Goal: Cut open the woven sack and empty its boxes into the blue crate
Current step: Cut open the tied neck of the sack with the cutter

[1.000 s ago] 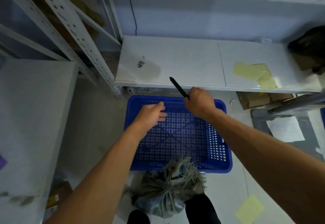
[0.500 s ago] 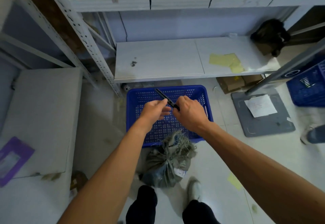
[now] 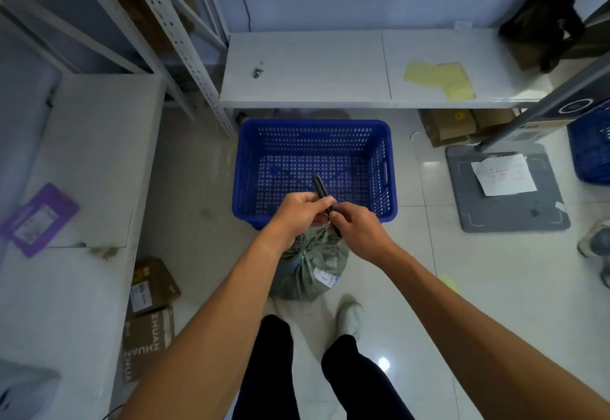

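Note:
The blue crate (image 3: 313,123) stands empty on the tiled floor below a low white shelf. A grey-green woven sack (image 3: 308,269) with a tied, frayed top and a white label sits just in front of the crate's near wall, between the crate and my feet. My left hand (image 3: 297,215) and my right hand (image 3: 358,230) meet directly above the sack's top. Both are closed on a slim black cutter (image 3: 319,184), whose far end sticks out over the crate. The blade end is hidden by my right hand.
The low white shelf (image 3: 307,66) carries yellow papers (image 3: 439,80). Slotted metal posts (image 3: 185,47) rise at left. Cardboard boxes (image 3: 150,287) lie beside the left table (image 3: 92,142). A grey mat with paper (image 3: 505,188), another blue crate (image 3: 591,152) and someone's shoe (image 3: 594,241) are at right.
Both hands have come back toward me, from above the crate to just over the sack's top. My left hand has closed onto the cutter. The view has tilted down.

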Motion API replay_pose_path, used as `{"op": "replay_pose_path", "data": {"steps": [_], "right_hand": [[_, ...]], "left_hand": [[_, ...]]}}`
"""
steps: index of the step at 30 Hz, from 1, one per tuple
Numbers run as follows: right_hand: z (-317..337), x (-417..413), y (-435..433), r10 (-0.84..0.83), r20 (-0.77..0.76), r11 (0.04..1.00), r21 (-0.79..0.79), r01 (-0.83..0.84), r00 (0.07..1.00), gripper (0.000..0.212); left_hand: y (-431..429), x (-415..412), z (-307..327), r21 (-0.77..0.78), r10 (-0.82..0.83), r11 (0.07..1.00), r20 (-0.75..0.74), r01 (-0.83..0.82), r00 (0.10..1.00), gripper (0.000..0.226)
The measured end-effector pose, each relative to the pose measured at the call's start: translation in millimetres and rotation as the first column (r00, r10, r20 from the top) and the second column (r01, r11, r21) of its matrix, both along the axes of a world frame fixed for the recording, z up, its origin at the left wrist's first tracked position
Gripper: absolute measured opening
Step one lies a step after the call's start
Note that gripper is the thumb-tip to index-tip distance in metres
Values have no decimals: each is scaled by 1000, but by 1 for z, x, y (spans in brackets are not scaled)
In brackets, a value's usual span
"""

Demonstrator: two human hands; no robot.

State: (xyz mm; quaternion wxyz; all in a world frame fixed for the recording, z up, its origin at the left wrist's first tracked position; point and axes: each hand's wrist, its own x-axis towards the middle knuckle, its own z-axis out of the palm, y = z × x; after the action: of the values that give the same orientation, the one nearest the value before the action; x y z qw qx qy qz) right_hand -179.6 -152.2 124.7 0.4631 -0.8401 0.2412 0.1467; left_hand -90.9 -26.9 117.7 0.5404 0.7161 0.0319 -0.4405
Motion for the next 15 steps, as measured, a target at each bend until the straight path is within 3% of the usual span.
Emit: {"op": "replay_pose_path", "data": {"steps": [7,12,15], "right_hand": [[-15,-40,21,-177,1,971,165,175,984,15],[-30,-39,32,-254,-87,939,215,268,963,14],[-51,-32,35,-280,-65,933,217,287,958,14]], "left_hand": [[4,-32,-14,4,63,998,83,-64,995,18],[12,-34,-30,34,10,999,71,-13,997,21],[14,-31,-49,60,-57,997,80,53,995,20]]}}
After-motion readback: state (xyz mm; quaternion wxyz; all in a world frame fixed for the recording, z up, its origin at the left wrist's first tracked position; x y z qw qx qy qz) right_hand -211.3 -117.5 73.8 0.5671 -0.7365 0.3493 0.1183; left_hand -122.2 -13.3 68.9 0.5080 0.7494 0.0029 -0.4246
